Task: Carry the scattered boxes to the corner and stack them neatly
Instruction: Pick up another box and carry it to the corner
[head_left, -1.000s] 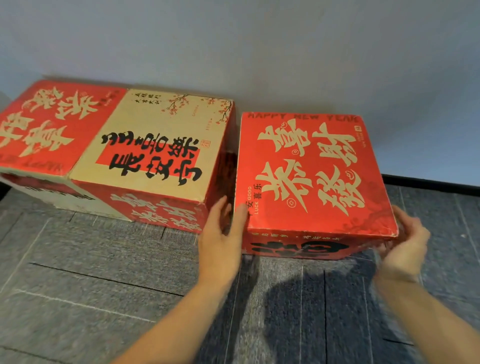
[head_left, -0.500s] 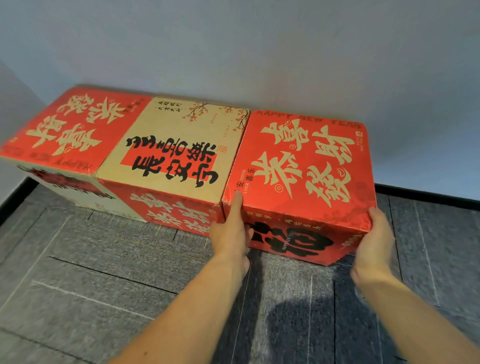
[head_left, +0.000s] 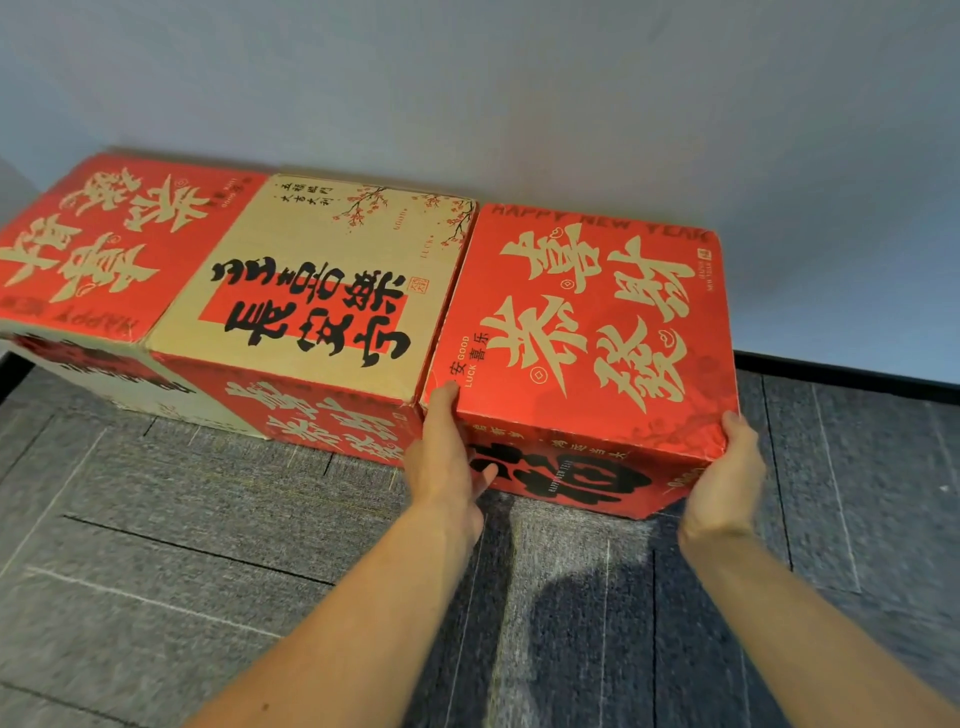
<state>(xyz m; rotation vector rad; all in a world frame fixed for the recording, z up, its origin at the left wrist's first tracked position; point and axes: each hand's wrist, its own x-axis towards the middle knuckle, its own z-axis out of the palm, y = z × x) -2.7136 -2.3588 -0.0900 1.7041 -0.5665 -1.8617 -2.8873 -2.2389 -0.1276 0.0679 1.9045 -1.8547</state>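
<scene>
Three printed cardboard boxes stand in a row on the carpet against the wall. The right one, a red box (head_left: 587, 322) with gold characters, touches the beige-topped middle box (head_left: 311, 291); a second red box (head_left: 98, 244) sits at the far left. My left hand (head_left: 447, 462) presses flat on the right red box's front-left corner, fingers pointing up along the edge. My right hand (head_left: 724, 478) cups its front-right corner. Both hands grip this box from the front.
A plain grey wall (head_left: 519, 104) runs behind the boxes, with a black skirting strip (head_left: 841, 371) at its foot on the right. Grey carpet tiles (head_left: 208, 545) cover the floor in front. A side wall edge shows at the far left.
The right red box has slid left and back until it sits against the middle box, closing the gap. Both hands shifted from its sides onto its front corners.
</scene>
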